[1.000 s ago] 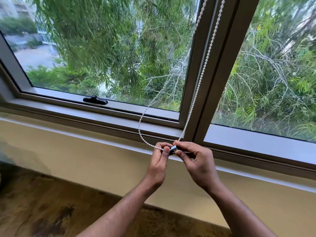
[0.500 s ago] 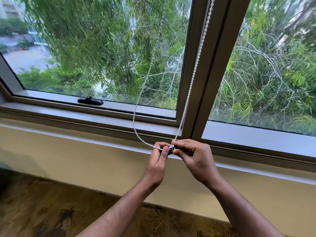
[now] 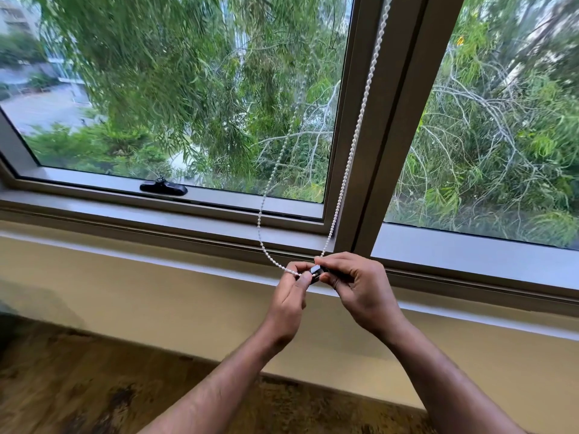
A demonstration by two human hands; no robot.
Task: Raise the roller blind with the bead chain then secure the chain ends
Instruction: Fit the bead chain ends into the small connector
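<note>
Fingertips of the left hand pinch the white plastic bead chain, while the right hand grips a small black connector clip joining it, just below the grey metal window frame, with open wall beneath.

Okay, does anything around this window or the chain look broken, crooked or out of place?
Nothing stands out. The bead chain hangs unbroken in two strands down to the left hand and right hand, which pinch a small dark clip. The black window latch lies flat on its frame.
</note>
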